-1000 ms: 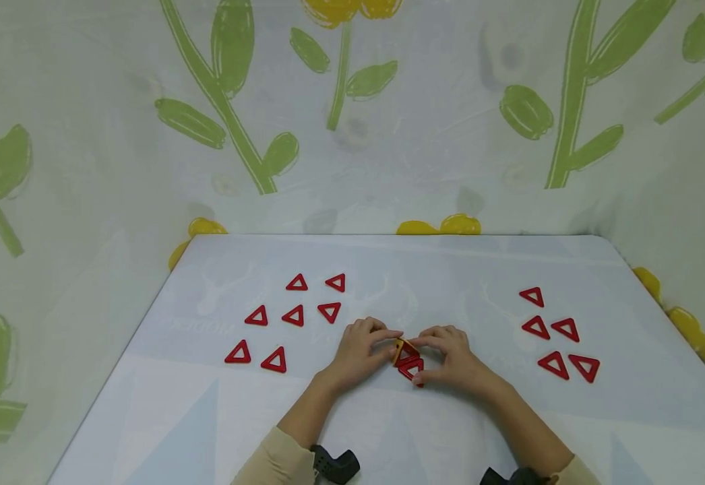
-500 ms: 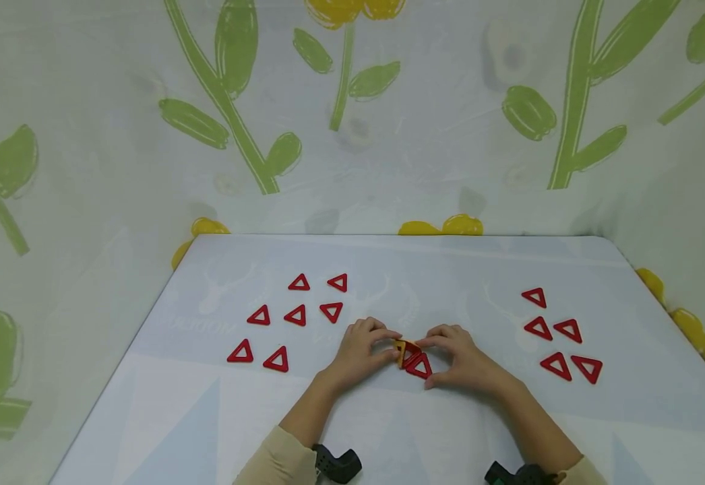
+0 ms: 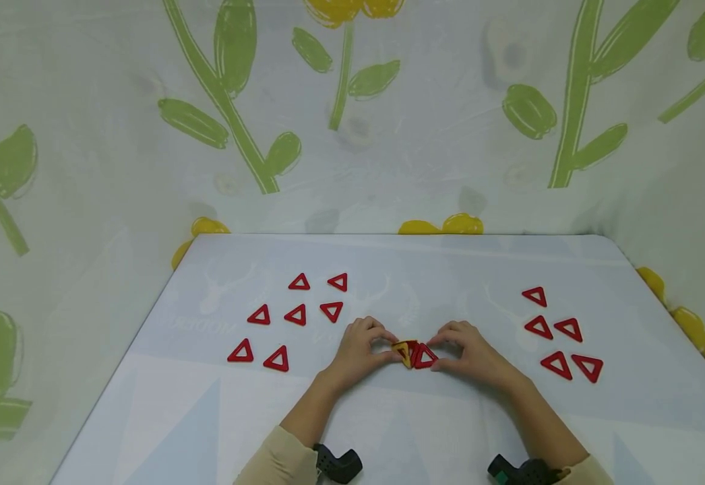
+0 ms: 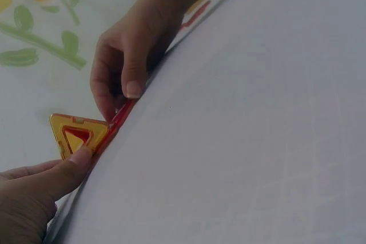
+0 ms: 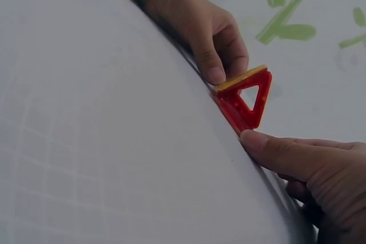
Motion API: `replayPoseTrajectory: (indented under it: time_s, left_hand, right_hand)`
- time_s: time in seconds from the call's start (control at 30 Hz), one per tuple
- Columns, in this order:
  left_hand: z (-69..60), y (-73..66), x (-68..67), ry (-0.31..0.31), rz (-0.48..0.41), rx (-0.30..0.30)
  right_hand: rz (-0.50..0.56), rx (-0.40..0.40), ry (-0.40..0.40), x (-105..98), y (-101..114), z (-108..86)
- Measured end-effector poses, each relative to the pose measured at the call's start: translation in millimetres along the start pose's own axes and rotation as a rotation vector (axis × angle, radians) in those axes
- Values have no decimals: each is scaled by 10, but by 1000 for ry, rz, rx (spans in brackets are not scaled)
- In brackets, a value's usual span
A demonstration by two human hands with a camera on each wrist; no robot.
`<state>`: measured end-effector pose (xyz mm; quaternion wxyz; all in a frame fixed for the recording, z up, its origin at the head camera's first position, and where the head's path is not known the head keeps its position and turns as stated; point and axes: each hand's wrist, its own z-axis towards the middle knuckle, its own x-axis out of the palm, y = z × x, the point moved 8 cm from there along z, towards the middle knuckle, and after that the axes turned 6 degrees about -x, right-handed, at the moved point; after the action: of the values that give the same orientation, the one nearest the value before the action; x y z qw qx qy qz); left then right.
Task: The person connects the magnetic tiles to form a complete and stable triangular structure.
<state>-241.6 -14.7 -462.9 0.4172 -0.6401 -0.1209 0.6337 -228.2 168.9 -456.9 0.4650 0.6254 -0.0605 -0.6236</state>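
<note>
I have a broad, smooth white bench point(image 3: 419, 431) printed with pale blue shapes beneath all the fingers. Well left of the left fingers lie seven loose red triangle tiles point(image 3: 276, 368); well right of the right fingers, five more red tiles point(image 3: 587, 360).

The left hand point(image 3: 358, 347) pinches a glossy, translucent yellow plastic triangle tile point(image 4: 58, 130), tilted up just right of its fingers, with a raised red plastic triangle tile point(image 5: 262, 100) meeting its edge. The right hand point(image 3: 468, 353) is nearer the low-lying red plastic triangle tile point(image 3: 418, 357), pinching it just left of its fingers. I judge that meeting of edges between the fingers decisive; these near-equal-sided frames show no clear long axis.
</note>
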Motion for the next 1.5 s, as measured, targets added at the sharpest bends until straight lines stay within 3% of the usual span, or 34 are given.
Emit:
replayPoseTrajectory:
  time_s: [0.13, 0.47, 0.67, 0.87, 1.0, 1.23, 1.5]
  left_hand:
    - [-4, -1, -2, -21, 10, 12]
    - [-8, -21, -9, -63, 45, 34]
    - [-14, -31, -14, -76, 45, 42]
    - [-25, -53, -21, -91, 47, 66]
    - [-34, -63, -23, -101, 49, 72]
    - [-31, -66, -28, -116, 41, 87]
    - [-31, -63, -27, -117, 38, 108]
  right_hand:
    - [-8, -10, -49, -15, -20, 1]
    - [-18, -126, -152, -7, -1, -2]
    - [-51, -90, -139, -7, 10, 4]
    - [-167, -18, -102, -12, 32, 20]
    - [-213, -11, -111, -23, 47, 16]
    - [-191, -133, -214, -57, 49, 1]
    - [-33, -303, -316, -68, 126, -30]
